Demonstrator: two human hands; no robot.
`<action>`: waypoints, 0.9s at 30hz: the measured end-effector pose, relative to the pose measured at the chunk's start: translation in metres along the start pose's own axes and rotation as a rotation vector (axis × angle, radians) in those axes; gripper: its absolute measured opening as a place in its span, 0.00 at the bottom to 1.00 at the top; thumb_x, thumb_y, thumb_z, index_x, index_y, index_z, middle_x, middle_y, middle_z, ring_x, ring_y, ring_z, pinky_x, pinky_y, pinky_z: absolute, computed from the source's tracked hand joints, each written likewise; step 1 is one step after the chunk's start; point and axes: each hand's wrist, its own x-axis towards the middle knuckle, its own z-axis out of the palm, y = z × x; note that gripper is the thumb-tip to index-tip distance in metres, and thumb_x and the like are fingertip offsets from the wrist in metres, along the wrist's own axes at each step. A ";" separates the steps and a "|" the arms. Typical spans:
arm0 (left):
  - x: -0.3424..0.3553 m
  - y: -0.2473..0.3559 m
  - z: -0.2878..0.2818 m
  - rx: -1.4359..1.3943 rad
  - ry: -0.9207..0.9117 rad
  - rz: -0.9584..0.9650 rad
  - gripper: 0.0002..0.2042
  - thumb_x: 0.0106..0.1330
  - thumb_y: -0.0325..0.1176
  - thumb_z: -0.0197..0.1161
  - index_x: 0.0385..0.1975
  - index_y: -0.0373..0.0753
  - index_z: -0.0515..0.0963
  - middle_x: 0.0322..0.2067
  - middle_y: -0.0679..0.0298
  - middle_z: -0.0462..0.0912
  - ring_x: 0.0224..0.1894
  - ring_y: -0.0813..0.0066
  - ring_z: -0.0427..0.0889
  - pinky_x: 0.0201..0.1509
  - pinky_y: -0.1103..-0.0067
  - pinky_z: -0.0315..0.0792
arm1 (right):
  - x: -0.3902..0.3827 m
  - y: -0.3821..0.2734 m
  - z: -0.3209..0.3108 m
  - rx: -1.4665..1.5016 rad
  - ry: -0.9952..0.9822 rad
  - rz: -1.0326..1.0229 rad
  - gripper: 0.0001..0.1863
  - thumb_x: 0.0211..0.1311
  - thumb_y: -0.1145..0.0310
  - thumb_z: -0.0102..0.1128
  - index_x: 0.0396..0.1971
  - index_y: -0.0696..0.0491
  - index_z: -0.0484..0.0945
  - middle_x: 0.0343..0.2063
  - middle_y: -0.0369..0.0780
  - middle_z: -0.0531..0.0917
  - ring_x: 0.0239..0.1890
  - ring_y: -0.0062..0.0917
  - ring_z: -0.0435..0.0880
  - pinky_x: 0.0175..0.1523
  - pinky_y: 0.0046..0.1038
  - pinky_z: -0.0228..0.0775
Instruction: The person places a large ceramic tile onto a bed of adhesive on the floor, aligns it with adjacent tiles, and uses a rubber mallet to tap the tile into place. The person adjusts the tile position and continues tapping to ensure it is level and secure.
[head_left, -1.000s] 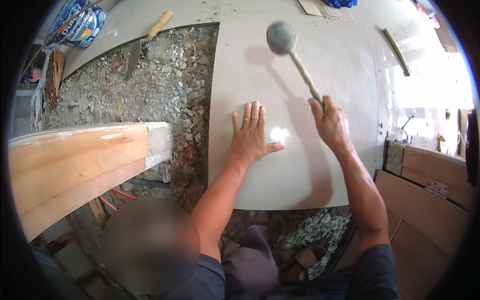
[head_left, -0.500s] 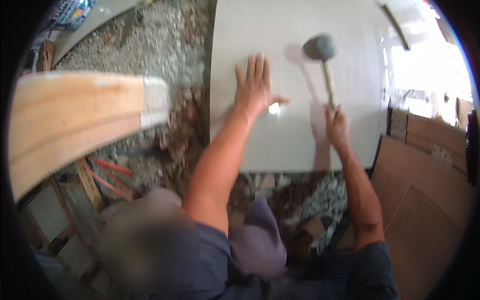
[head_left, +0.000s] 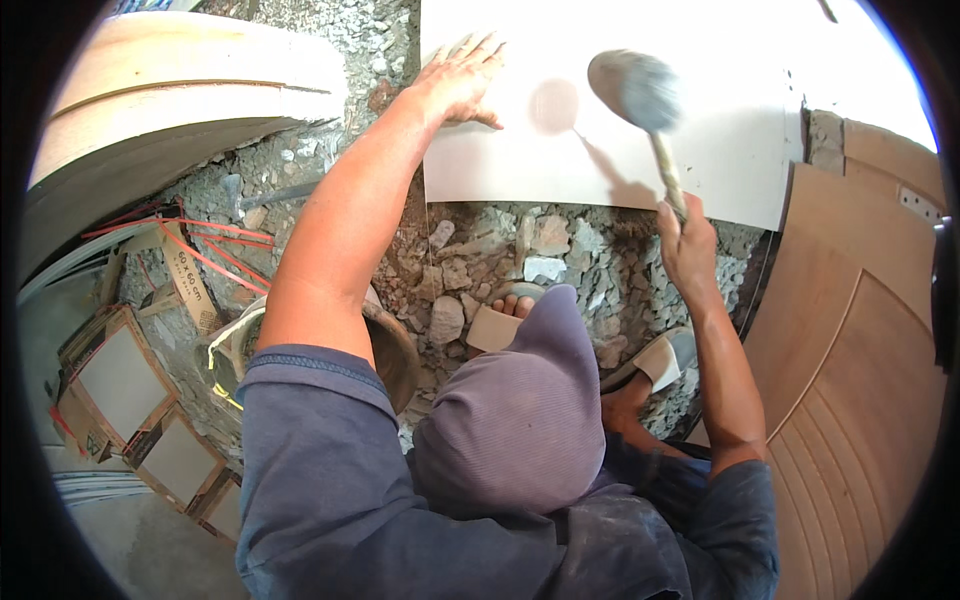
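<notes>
Pictured crouching at six o'clock in a purple-grey ribbed cloth cap, wearing pale-strapped sandals on loose grey-brown stone rubble, left uncovered near the centre. Gripping with the right hand, at half past two, the pale handle of a round-headed grey mallet; holding the blurred head at one o'clock, apparently clear of the surface, judging by the separate shadow. Resting the left hand palm down at twelve o'clock, fingers spread, grasping nothing, by the left edge of a large, flat, pale tile. Already lying flat from twelve to two o'clock; impossible to tell whether fixed or loose. Showing more bare rubble beyond that left edge, at eleven o'clock, likewise uncovered.
</notes>
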 end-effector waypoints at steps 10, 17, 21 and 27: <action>0.007 -0.002 0.000 0.065 -0.116 0.016 0.56 0.46 0.66 0.68 0.71 0.39 0.51 0.73 0.54 0.47 0.74 0.54 0.46 0.75 0.61 0.49 | 0.005 0.038 0.000 -0.144 -0.050 0.185 0.21 0.71 0.54 0.48 0.40 0.61 0.72 0.21 0.55 0.79 0.28 0.52 0.81 0.34 0.45 0.71; -0.016 0.010 0.021 -0.129 0.155 -0.228 0.57 0.50 0.72 0.59 0.72 0.38 0.46 0.73 0.56 0.43 0.76 0.59 0.37 0.77 0.57 0.34 | -0.006 0.060 0.012 -0.051 0.014 0.242 0.22 0.70 0.52 0.49 0.40 0.60 0.74 0.25 0.58 0.80 0.32 0.58 0.79 0.36 0.49 0.69; -0.015 0.022 0.049 -0.182 0.297 -0.460 0.53 0.57 0.75 0.44 0.72 0.36 0.44 0.74 0.56 0.40 0.76 0.62 0.33 0.76 0.55 0.25 | -0.023 0.070 0.034 0.040 0.092 0.208 0.21 0.70 0.53 0.49 0.41 0.59 0.74 0.26 0.58 0.81 0.33 0.57 0.79 0.38 0.49 0.69; -0.017 0.023 0.050 -0.177 0.262 -0.534 0.50 0.61 0.75 0.34 0.72 0.37 0.43 0.74 0.56 0.40 0.76 0.66 0.34 0.75 0.54 0.22 | -0.024 0.071 0.043 0.040 0.115 0.216 0.21 0.70 0.52 0.49 0.41 0.59 0.73 0.28 0.58 0.81 0.35 0.57 0.79 0.39 0.50 0.69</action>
